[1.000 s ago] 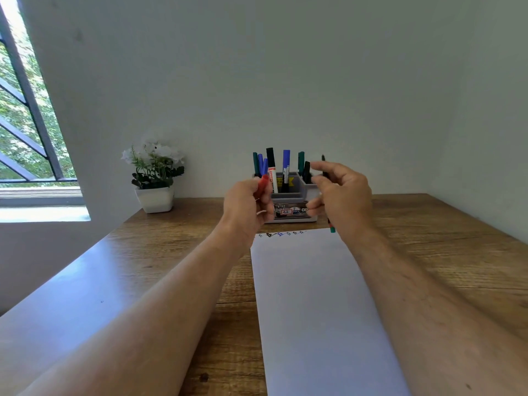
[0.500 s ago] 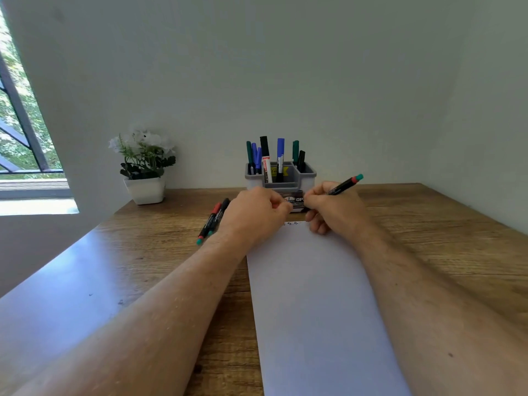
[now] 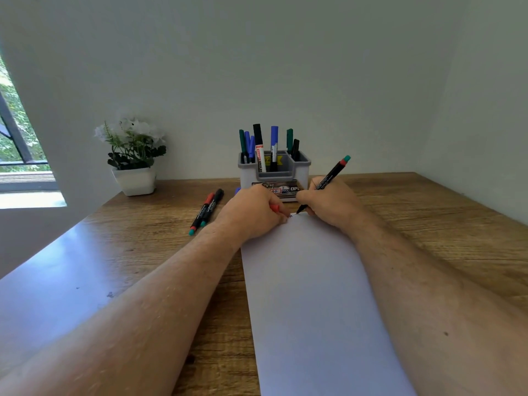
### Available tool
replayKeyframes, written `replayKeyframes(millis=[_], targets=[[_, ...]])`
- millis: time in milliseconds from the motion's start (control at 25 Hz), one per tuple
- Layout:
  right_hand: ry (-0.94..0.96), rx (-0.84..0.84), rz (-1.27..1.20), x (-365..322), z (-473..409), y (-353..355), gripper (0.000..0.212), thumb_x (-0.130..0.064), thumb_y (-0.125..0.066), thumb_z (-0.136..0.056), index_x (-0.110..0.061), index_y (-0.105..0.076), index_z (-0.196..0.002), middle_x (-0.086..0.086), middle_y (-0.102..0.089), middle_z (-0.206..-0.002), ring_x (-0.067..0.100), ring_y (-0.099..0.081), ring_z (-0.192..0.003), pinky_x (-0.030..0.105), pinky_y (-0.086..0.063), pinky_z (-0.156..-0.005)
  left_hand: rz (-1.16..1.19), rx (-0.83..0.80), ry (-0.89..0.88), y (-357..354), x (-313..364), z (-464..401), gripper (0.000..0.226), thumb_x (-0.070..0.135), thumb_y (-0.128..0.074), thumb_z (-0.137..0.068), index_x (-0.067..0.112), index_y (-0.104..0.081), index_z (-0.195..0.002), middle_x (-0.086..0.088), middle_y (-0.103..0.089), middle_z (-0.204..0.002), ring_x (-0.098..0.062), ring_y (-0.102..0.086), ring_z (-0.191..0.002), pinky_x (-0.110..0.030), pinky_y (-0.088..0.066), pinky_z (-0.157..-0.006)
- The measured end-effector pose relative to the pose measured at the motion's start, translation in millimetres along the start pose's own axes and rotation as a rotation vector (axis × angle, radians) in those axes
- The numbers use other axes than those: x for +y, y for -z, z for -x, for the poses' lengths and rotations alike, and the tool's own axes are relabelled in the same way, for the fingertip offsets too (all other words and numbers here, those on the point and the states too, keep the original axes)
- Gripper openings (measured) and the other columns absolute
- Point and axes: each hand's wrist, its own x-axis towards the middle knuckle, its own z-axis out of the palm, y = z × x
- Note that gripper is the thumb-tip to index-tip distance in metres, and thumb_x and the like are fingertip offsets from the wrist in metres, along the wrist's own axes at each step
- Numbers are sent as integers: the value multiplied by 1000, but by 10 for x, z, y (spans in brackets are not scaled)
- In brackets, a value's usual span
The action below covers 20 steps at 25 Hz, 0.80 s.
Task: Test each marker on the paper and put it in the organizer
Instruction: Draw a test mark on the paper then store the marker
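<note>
My right hand [image 3: 328, 204] grips a black marker [image 3: 331, 175] with a red and teal end, its tip down on the far edge of the white paper [image 3: 314, 295]. My left hand [image 3: 253, 211] rests on the paper's far left corner and holds the red cap [image 3: 275, 208] in its curled fingers. The grey organizer [image 3: 301, 174] stands just beyond both hands, with several markers upright in it. Two more black markers [image 3: 206, 211] lie side by side on the table to the left of my left hand.
A white pot with a flowering plant [image 3: 133, 155] stands at the back left of the wooden table [image 3: 428, 224]. White walls close the table in at the back and right. A window lies at the far left.
Both hands came down from in front of the organizer to the paper's far edge. The right hand turned the marker tip down onto the paper. The view tilted down, revealing two markers on the table.
</note>
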Motion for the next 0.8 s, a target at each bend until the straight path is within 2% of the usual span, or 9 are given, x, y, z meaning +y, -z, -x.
replayKeyframes(millis=[120,240,400,520,800], targets=[[-11,-5,4,-1,-1,-5,19,-26,-67,-73,-15,-55,-64,6,-64,-64,12,-56,-57,24,-42,-50,-2,-7,-11,2,-7,-1,17,28,-68,-90,31,-75,-105,9,-69,-102,-5,-56,-87,-23,-45,-84],[-11,-6,-8,-1,0,4,23,-25,-68,-73,-18,-50,-60,3,-60,-61,11,-54,-56,22,-38,-50,-1,-13,-19,-2,-18,0,17,29,-68,-90,31,-75,-105,11,-67,-98,-2,-54,-81,-22,-44,-82],[0,3,0,14,-7,-18,19,-26,-67,-76,-14,-56,-66,10,-68,-70,15,-60,-62,26,-46,-54,4,-24,-12,-5,-21,-5,17,29,-68,-90,31,-75,-106,11,-67,-98,-2,-54,-83,-21,-42,-81],[-20,21,-30,17,-16,-13,19,-24,-67,-75,-15,-54,-65,10,-63,-68,16,-57,-62,25,-42,-53,9,-25,-9,-4,-13,1,17,30,-69,-90,32,-75,-105,12,-67,-93,0,-54,-78,-21,-42,-78],[11,-7,-3,16,5,-15,21,-26,-68,-78,-14,-55,-67,7,-62,-66,14,-56,-60,25,-41,-53,10,-33,-1,-2,-4,8,17,29,-68,-90,30,-74,-106,10,-68,-101,-1,-53,-83,-22,-40,-81]])
